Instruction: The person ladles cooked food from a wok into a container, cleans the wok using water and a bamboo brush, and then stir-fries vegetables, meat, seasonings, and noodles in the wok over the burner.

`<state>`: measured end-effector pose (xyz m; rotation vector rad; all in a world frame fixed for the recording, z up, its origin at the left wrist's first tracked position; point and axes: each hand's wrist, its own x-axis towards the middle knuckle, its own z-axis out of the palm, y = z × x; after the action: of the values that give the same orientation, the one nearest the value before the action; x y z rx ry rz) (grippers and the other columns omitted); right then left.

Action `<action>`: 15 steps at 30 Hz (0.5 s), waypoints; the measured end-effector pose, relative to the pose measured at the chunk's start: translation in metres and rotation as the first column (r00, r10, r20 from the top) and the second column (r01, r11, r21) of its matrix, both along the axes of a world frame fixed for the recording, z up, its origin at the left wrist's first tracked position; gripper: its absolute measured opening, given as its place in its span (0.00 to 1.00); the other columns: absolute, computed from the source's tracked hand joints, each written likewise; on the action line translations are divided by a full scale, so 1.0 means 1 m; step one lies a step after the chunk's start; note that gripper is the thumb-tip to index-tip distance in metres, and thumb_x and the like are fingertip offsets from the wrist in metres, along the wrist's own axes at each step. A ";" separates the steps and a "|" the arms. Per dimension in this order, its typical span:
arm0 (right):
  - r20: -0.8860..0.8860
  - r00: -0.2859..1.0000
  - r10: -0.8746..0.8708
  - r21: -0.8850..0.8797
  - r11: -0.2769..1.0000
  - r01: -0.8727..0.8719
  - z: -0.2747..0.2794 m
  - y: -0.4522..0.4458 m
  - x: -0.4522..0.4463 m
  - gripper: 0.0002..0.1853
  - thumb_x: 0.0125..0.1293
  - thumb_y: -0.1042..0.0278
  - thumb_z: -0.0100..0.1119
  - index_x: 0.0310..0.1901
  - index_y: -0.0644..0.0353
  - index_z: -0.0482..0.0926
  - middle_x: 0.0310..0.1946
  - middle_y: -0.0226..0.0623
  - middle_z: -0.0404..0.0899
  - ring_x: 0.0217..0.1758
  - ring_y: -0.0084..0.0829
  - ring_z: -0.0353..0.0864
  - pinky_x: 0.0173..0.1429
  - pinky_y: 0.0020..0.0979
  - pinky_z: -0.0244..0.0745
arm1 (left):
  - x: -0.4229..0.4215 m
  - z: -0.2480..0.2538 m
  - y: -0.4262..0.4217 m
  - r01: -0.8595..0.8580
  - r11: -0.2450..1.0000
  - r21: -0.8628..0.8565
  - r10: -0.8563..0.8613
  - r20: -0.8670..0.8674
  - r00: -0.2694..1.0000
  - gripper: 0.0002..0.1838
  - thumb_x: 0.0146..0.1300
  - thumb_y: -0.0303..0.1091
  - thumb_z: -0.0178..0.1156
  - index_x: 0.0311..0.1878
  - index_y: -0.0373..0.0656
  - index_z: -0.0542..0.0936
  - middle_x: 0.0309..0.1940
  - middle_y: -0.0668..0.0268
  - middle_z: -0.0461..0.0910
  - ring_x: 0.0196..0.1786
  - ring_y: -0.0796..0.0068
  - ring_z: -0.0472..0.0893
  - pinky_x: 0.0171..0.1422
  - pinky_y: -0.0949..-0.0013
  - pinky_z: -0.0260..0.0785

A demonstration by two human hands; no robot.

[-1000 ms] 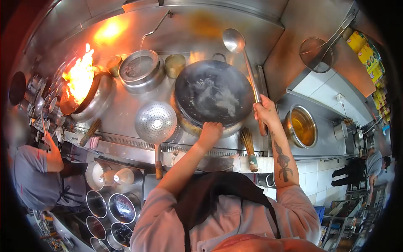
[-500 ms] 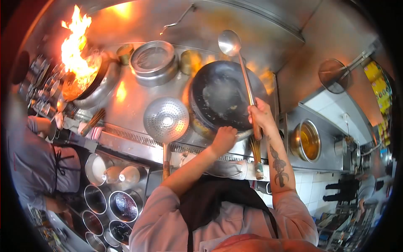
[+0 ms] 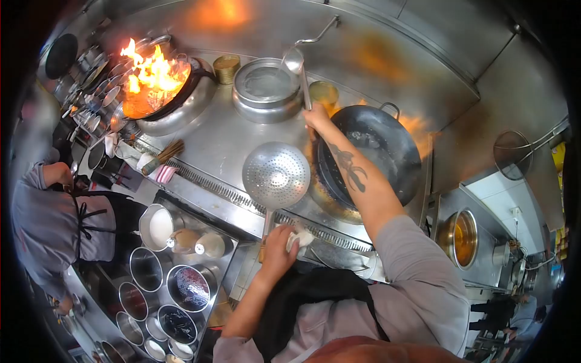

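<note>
My right hand (image 3: 315, 116) grips the handle of a metal ladle (image 3: 293, 59), whose bowl is at the far rim of a round steel pot (image 3: 242, 104). My right forearm crosses over the left side of a dark wok (image 3: 387, 154) on the burner, with flames behind it. My left hand (image 3: 280, 249), low at the stove's front edge, is closed on a whitish cloth (image 3: 301, 238). Close beside that hand runs the handle of a perforated skimmer (image 3: 276, 175), lying on the stove top.
At left, flames rise from another wok (image 3: 181, 97), and a co-worker (image 3: 51, 206) stands nearby. A bamboo brush (image 3: 166, 154) lies along the stove edge. Several sauce pots (image 3: 147, 269) stand at lower left. A pot of amber liquid (image 3: 458, 239) and a hanging strainer (image 3: 512, 155) are at right.
My right hand has swung the ladle leftward from above the wok to the round pot. My left hand has left the wok's near rim and closed on the cloth. The view has shifted.
</note>
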<state>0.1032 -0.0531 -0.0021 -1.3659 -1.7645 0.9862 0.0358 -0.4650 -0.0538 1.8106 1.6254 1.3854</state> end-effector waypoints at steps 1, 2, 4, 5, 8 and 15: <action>0.009 1.000 0.019 -0.034 0.999 -0.018 0.000 -0.006 -0.010 0.07 0.57 0.72 0.55 0.28 0.68 0.75 0.16 0.40 0.74 0.15 0.33 0.76 0.18 0.34 0.70 | -0.006 0.000 -0.010 -0.048 0.999 0.017 0.048 -0.001 0.999 0.18 0.54 0.25 0.65 0.49 0.36 0.75 0.46 0.50 0.76 0.50 0.47 0.75 0.56 0.55 0.68; 0.022 0.999 0.026 -0.072 0.997 -0.024 0.000 -0.012 -0.018 0.07 0.57 0.72 0.56 0.26 0.66 0.75 0.17 0.40 0.75 0.15 0.33 0.76 0.19 0.34 0.71 | -0.011 -0.001 -0.019 -0.094 0.995 0.036 0.094 0.000 0.996 0.18 0.55 0.25 0.65 0.49 0.36 0.75 0.45 0.50 0.76 0.49 0.47 0.76 0.55 0.56 0.68; -0.166 0.985 0.056 -0.302 0.948 -0.105 -0.028 0.022 -0.031 0.06 0.57 0.73 0.56 0.25 0.64 0.75 0.18 0.39 0.75 0.14 0.32 0.74 0.18 0.33 0.70 | -0.017 -0.014 -0.035 -0.135 0.991 0.020 0.135 0.017 0.991 0.17 0.55 0.24 0.64 0.48 0.36 0.75 0.45 0.49 0.76 0.49 0.46 0.76 0.54 0.55 0.68; -0.257 0.965 0.056 -0.403 0.901 -0.159 -0.038 0.035 -0.037 0.06 0.57 0.73 0.56 0.25 0.63 0.75 0.18 0.39 0.75 0.14 0.32 0.74 0.18 0.32 0.70 | -0.019 -0.018 -0.038 -0.157 0.987 0.013 0.157 0.028 0.987 0.17 0.55 0.24 0.64 0.48 0.36 0.75 0.45 0.49 0.76 0.49 0.46 0.76 0.54 0.55 0.69; -0.921 0.386 -0.042 -0.356 0.491 -0.795 -0.027 0.051 -0.017 0.06 0.56 0.71 0.64 0.30 0.64 0.80 0.25 0.36 0.77 0.30 0.28 0.77 0.33 0.31 0.72 | -0.020 -0.018 -0.042 -0.162 0.987 0.001 0.162 0.023 0.987 0.15 0.56 0.23 0.63 0.47 0.36 0.75 0.45 0.48 0.77 0.48 0.45 0.77 0.53 0.55 0.69; -0.962 0.089 -0.256 -0.210 0.498 -0.841 0.045 -0.019 0.062 0.15 0.61 0.73 0.54 0.46 0.74 0.68 0.31 0.32 0.72 0.31 0.22 0.76 0.30 0.27 0.68 | -0.003 0.014 0.011 0.005 1.000 0.030 -0.007 0.056 0.998 0.14 0.59 0.26 0.62 0.49 0.36 0.76 0.42 0.50 0.79 0.46 0.49 0.79 0.51 0.58 0.71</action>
<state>0.1648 -0.0723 0.0433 -0.1513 -0.4000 2.4773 0.0332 -0.4541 -0.0396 1.7749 1.5780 1.4524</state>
